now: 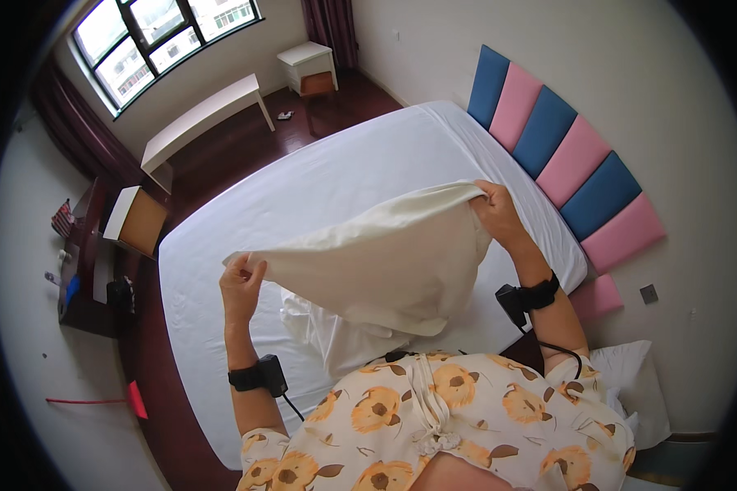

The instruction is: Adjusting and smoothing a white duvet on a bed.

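A piece of white fabric (381,264) is stretched between my hands above the bed. My left hand (241,285) pinches its left corner between thumb and fingers. Higher up on the right, my right hand (497,212) grips the opposite corner. The upper edge runs taut on a slant while the lower part sags and folds. Beneath it lies a mattress with a white fitted sheet (221,319). More crumpled white cloth (319,331) rests on the mattress close to my body, partly hidden by the raised fabric.
A padded blue and pink headboard (574,159) stands along the right wall. Beside my right side is a white pillow (635,386). Past the bed are a white bench-like table (202,116), a white cabinet (307,61) and a brown stool (317,85). A red broom-like tool (136,400) leans left.
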A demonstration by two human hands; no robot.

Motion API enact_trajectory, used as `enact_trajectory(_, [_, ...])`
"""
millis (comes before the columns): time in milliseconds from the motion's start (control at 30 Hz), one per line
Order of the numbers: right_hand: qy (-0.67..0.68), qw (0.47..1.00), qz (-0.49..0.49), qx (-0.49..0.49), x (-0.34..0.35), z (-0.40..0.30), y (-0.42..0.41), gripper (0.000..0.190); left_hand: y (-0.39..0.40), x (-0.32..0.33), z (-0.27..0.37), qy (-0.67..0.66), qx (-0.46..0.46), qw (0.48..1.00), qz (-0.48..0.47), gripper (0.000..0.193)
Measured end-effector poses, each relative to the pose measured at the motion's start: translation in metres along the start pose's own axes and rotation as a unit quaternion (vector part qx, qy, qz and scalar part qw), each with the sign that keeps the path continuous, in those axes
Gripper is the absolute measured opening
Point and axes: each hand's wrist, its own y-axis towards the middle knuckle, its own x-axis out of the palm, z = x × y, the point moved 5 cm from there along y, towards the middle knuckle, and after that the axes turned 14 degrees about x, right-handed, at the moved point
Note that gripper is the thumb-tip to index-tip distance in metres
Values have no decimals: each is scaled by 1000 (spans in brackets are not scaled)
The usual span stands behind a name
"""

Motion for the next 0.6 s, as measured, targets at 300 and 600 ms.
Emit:
enact_trajectory(300, [-200,930,-238,-196,178,17,-78,19,-52,142,23,-47,92,976,-194,51])
enact_trajectory(600, [-221,877,-423,56,144,172,-106,24,-77,95,-18,-279,-73,957,22,28])
